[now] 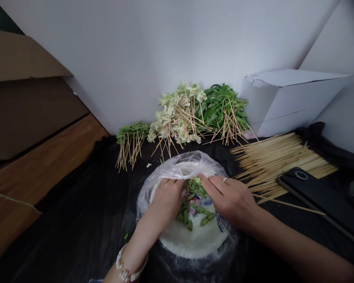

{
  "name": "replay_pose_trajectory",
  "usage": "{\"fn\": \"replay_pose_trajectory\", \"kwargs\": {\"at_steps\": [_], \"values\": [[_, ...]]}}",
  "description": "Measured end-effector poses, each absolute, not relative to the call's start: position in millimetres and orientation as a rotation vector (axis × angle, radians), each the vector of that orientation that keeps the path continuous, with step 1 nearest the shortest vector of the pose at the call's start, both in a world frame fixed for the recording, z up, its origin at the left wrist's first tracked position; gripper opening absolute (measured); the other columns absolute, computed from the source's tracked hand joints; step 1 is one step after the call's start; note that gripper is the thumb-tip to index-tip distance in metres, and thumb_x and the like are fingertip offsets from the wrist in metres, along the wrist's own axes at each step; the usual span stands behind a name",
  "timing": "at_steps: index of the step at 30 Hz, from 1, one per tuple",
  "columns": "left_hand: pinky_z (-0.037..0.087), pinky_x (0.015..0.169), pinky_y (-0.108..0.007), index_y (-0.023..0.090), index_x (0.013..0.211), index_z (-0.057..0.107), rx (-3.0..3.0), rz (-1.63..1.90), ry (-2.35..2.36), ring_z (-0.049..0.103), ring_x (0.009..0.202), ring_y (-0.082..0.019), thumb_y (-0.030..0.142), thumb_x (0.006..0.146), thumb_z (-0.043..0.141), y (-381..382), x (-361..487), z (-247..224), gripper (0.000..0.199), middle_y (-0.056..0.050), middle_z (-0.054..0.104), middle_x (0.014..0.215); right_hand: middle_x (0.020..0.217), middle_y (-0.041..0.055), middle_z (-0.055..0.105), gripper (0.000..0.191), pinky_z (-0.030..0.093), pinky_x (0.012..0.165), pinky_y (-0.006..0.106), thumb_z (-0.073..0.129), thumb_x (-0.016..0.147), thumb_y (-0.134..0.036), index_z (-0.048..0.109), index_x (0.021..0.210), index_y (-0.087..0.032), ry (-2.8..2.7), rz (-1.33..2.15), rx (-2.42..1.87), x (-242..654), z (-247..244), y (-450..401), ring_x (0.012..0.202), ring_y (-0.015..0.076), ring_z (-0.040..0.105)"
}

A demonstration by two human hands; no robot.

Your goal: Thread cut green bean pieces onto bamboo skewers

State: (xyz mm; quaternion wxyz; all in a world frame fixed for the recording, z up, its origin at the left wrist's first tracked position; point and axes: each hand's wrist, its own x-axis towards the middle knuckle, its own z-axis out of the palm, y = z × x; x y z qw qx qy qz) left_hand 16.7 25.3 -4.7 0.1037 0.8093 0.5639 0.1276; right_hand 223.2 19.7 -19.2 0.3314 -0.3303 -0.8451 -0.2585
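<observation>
We are pinching the bag (179,167) rim over the plate (194,239) of green stems (194,206), left hand (166,202) and right hand (230,198) both gripping; tugging unevenly could be tearing it, spilling stems toward the skewers (280,161) right of the plate.

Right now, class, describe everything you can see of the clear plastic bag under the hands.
The clear plastic bag is thin, crinkled and see-through, lying open on the black sheet. It wraps a white plate carrying cut green pieces. Its far edge bunches upward. The left hand and right hand both reach into its mouth.
</observation>
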Motion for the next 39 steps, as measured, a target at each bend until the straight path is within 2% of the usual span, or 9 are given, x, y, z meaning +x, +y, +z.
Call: {"fn": "replay_pose_trajectory", "kwargs": {"at_steps": [6, 13, 18, 23, 27, 31, 35, 39], "values": [[0.048, 0.088, -0.044, 0.018, 0.097, 0.071, 2.412, 0.279, 1.672, 0.066, 0.096, -0.033, 0.01, 0.088, 0.045, 31, 23, -8, 0.028, -0.014, 0.073, 0.093, 0.075, 0.0046, 0.063, 0.034, 0.037, 0.055, 0.031, 0.04, 0.095, -0.008, 0.063, 0.119, -0.003, -2.205, -0.686, -0.848, 223, -18, 19, 0.062, 0.0157, 0.051], [0.048, 0.083, -0.042, 0.018, 0.093, 0.072, 2.347, 0.123, 1.755, 0.066, 0.092, -0.032, 0.017, 0.083, 0.058, 29, 28, -2, 0.017, -0.013, 0.073, 0.09, 0.077, 0.0064, 0.064, 0.032, 0.037, 0.056, 0.031, 0.045, 0.093, -0.009, 0.063, 0.118, -0.002, -2.217, -0.693, -0.828, 223, -19, 18, 0.063, 0.0154, 0.052], [0.047, 0.079, -0.041, 0.02, 0.08, 0.073, 2.325, 0.282, 1.747, 0.066, 0.085, -0.032, 0.014, 0.082, 0.056, 28, 26, -6, 0.018, -0.012, 0.072, 0.082, 0.076, 0.0052, 0.063, 0.032, 0.037, 0.056, 0.031, 0.043, 0.094, -0.008, 0.064, 0.117, -0.004, -2.214, -0.666, -0.819, 222, -18, 18, 0.064, 0.0159, 0.052], [0.047, 0.078, -0.039, 0.02, 0.087, 0.072, 2.287, 0.416, 1.704, 0.066, 0.086, -0.03, 0.012, 0.081, 0.058, 19, 20, 2, 0.017, -0.01, 0.074, 0.087, 0.075, 0.0049, 0.062, 0.034, 0.037, 0.056, 0.032, 0.041, 0.092, -0.005, 0.065, 0.117, -0.003, -2.202, -0.62, -0.819, 222, -18, 18, 0.063, 0.0162, 0.051], [0.05, 0.072, -0.033, 0.021, 0.091, 0.074, 2.0, 0.715, 1.615, 0.068, 0.08, -0.024, 0.016, 0.082, 0.061, 4, 14, 7, 0.016, -0.006, 0.076, 0.087, 0.077, 0.0067, 0.063, 0.033, 0.039, 0.058, 0.031, 0.042, 0.092, -0.006, 0.064, 0.117, -0.002, -2.177, -0.555, -0.788, 222, -18, 17, 0.065, 0.0162, 0.052], [0.054, 0.071, -0.029, 0.022, 0.094, 0.076, 1.626, 1.02, 1.472, 0.071, 0.083, -0.022, 0.023, 0.083, 0.065, -7, 10, 1, 0.016, -0.006, 0.077, 0.092, 0.077, 0.0068, 0.064, 0.03, 0.041, 0.06, 0.03, 0.048, 0.093, -0.01, 0.063, 0.117, -0.002, -2.164, -0.498, -0.689, 223, -17, 15, 0.068, 0.0165, 0.055], [0.057, 0.07, -0.026, 0.019, 0.081, 0.074, 1.277, 1.15, 1.307, 0.071, 0.073, -0.018, 0.027, 0.077, 0.074, -10, 11, -1, 0.009, -0.003, 0.077, 0.077, 0.072, 0.0033, 0.061, 0.029, 0.039, 0.059, 0.029, 0.05, 0.094, -0.013, 0.062, 0.119, -0.006, -2.188, -0.502, -0.643, 224, -17, 14, 0.064, 0.0146, 0.053], [0.059, 0.072, -0.026, 0.019, 0.085, 0.073, 1.088, 1.2, 1.187, 0.073, 0.074, -0.016, 0.028, 0.072, 0.08, -10, 14, 1, 0.018, -0.002, 0.078, 0.08, 0.071, 0.0026, 0.059, 0.029, 0.035, 0.057, 0.031, 0.047, 0.095, -0.012, 0.064, 0.118, -0.007, -2.213, -0.523, -0.646, 224, -18, 15, 0.06, 0.0144, 0.05]]}}
